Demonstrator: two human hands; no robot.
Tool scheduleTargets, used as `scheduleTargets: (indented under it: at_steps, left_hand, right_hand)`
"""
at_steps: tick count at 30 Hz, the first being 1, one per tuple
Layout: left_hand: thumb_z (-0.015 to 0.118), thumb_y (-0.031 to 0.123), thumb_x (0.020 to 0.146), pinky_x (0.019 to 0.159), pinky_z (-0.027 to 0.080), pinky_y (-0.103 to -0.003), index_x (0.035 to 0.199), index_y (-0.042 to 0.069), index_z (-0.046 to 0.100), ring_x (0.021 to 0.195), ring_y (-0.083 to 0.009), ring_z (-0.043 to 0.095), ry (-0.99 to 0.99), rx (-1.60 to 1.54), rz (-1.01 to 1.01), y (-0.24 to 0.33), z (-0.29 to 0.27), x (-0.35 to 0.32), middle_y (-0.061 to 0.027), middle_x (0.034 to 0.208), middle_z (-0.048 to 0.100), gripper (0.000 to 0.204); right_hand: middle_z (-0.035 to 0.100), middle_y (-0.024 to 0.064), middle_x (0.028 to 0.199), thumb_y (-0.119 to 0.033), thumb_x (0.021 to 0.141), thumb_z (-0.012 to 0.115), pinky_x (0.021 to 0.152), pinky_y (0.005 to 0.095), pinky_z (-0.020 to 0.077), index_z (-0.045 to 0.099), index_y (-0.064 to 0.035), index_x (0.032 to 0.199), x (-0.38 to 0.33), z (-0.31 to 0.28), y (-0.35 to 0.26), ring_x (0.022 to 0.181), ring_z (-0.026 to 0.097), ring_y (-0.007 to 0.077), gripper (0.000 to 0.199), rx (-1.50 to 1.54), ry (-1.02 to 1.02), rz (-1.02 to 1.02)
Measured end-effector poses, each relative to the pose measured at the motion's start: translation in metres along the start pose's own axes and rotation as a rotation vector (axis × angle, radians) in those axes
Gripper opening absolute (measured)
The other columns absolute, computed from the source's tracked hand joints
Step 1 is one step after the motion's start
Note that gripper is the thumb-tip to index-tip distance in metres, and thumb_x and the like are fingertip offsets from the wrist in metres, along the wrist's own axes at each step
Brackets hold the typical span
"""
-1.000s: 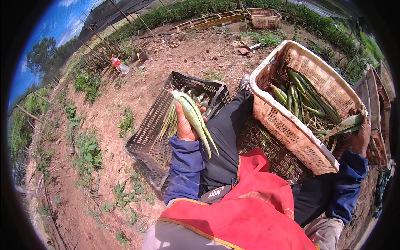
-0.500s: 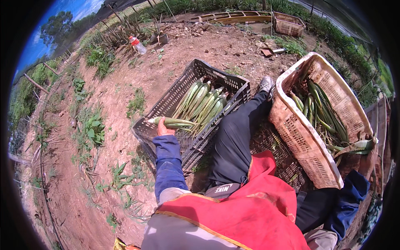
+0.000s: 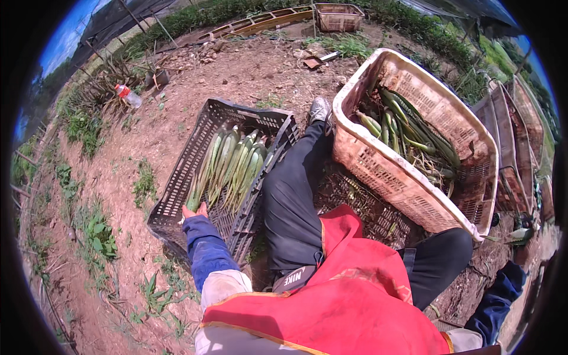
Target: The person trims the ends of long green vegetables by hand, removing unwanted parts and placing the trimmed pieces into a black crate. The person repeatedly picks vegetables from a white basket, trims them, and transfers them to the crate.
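The left hand is closed, thumb and fingers, around the narrow end of a green leaf at the near end of the black crate. That leaf's long axis runs away from the person and a little to the right, its thin tip toward the hand; it lies at the left edge of a row of leaves inside the crate, nearly parallel to them. The row's thick, rounded butts point to the far end, while the flat blades taper toward the person; their skins look smooth and pale green with darker streaks. The crate is plastic, its walls and floor pierced by a grid of slots. Out at the right edge, the right hand, dim and blurred, seems to pinch a second green leaf, which lies roughly crosswise, its thin end to the left. Between the hands stands a deep, round-cornered whitish crate, its slotted plastic stained with reddish dirt, tilted and holding a tangle of long leaves, most slanting from far left to near right. A creased red cloth apron covers the lap, and crumbly brown soil spreads beyond.
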State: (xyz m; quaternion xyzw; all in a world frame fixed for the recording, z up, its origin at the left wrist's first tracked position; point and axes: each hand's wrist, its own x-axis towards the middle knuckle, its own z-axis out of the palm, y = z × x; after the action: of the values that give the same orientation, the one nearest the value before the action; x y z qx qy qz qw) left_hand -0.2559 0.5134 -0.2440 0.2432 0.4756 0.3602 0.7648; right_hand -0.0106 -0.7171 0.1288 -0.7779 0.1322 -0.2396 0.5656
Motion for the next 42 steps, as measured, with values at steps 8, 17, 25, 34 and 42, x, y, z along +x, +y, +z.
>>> scheduleTargets:
  at_steps: [8,17,25,34,42]
  left_hand:
    - [0.061,0.042,0.1,0.088,0.062,-0.049,0.151,0.013,0.037,0.119,-0.0345,0.064,-0.048,0.193,0.122,0.004,0.122,-0.017,-0.0129,0.135,0.057,0.063]
    - [0.052,0.032,0.108,0.058,0.06,-0.029,0.14,0.008,0.054,0.087,-0.0203,0.074,-1.013,0.311,-0.021,-0.035,0.335,-0.187,-0.0064,0.111,0.073,0.04]
    - [0.064,0.022,0.1,0.067,0.061,-0.03,0.137,-0.003,0.054,0.084,-0.0201,0.072,-1.438,1.05,-0.428,-0.183,0.367,-0.374,-0.0165,0.112,0.069,0.046]
    - [0.07,0.032,0.093,0.089,0.053,-0.038,0.132,0.001,0.062,0.099,-0.0289,0.07,-1.7,1.744,0.006,-0.255,0.324,-0.382,-0.019,0.11,0.072,0.05]
    - [0.069,0.035,0.094,0.09,0.053,-0.047,0.136,0.004,0.06,0.104,-0.0415,0.067,-1.703,1.796,0.023,-0.27,0.334,-0.361,-0.024,0.118,0.069,0.053]
  right_hand:
    - [0.069,0.0058,0.08,-0.032,0.086,0.075,0.067,0.0344,0.0518,0.072,-0.0003,0.098,-0.254,-0.303,-0.008,0.073,0.066,0.0181,0.034,-1.222,-0.024,0.706]
    - [0.072,0.0145,0.103,-0.021,0.086,0.073,0.079,0.0369,0.0521,0.069,0.0082,0.116,-0.275,-0.283,0.061,0.088,0.068,0.0257,0.042,-1.033,0.298,0.706]
    - [0.073,0.0156,0.103,-0.025,0.098,0.065,0.08,0.0373,0.0547,0.065,0.004,0.124,-0.045,0.094,-0.026,0.087,0.07,0.024,0.039,-0.712,-0.27,-0.035]
    - [0.069,0.0251,0.097,-0.031,0.093,0.066,0.083,0.0473,0.0531,0.066,0.0014,0.115,0.038,0.468,0.008,0.093,0.068,0.0408,0.039,-0.841,-0.991,-0.371]
    - [0.07,0.0271,0.09,-0.049,0.091,0.065,0.078,0.051,0.0545,0.073,0.0044,0.094,0.004,0.617,0.062,0.087,0.068,0.0434,0.054,-0.865,-1.22,-0.278]
